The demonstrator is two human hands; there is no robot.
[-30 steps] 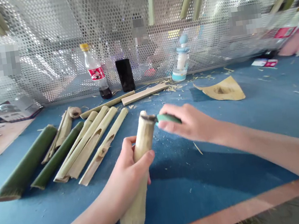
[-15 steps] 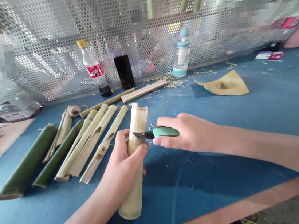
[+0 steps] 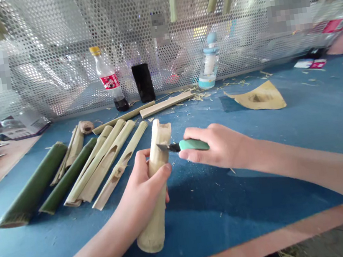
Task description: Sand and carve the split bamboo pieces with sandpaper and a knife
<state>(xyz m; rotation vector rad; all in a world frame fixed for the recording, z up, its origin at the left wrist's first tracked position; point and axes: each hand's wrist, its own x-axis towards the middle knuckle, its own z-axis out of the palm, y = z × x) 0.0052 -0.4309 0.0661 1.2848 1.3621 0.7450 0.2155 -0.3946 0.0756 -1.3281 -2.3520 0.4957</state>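
My left hand is wrapped round a pale, peeled bamboo tube, which leans with its notched upper end away from me. In my right hand is a utility knife with a green handle. Its dark blade points left and lies against the upper part of the tube, just below the notch. The left thumb rests on the tube's near side, under the blade. Fingers behind the tube are partly hidden.
Green bamboo pieces and split pale bamboo strips lie to the left. Behind stand a cola bottle, a black phone and a blue-capped bottle before a perforated metal screen. Curled sandpaper lies right on the blue table.
The knife and my right hand have moved slightly up and toward the notched end of the tube. A small shaving now shows on the table below the right wrist.
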